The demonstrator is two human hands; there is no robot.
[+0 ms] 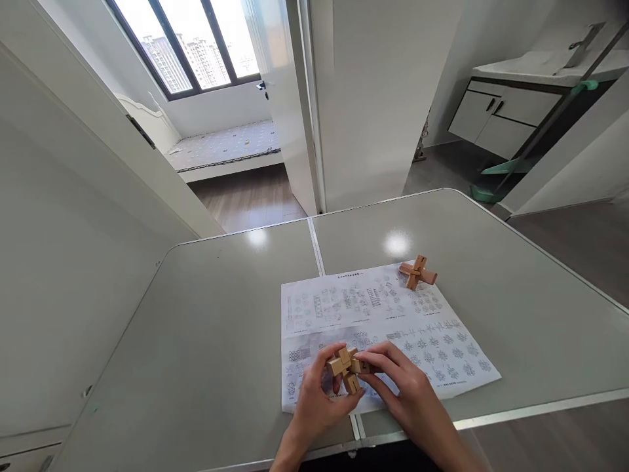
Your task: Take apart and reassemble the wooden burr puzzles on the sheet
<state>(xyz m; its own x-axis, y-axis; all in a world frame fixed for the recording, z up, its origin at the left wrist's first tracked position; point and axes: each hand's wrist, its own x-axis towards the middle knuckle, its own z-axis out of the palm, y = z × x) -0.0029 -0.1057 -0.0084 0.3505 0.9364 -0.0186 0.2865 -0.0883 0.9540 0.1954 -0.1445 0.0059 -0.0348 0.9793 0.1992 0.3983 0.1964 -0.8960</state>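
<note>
Both of my hands grip a small wooden interlocking puzzle [346, 368] just above the near edge of a printed instruction sheet [383, 328]. My left hand [317, 393] holds it from the left with thumb and fingers closed on the blocks. My right hand [400, 387] pinches a piece on the puzzle's right side. A second wooden cross-shaped puzzle [417, 271] lies on the far right corner of the sheet, untouched.
The sheet lies on a grey folding table [206, 341] with a seam down its middle. A white wall stands at the left, a doorway to a room with a window behind, and a cabinet [496, 115] at the far right.
</note>
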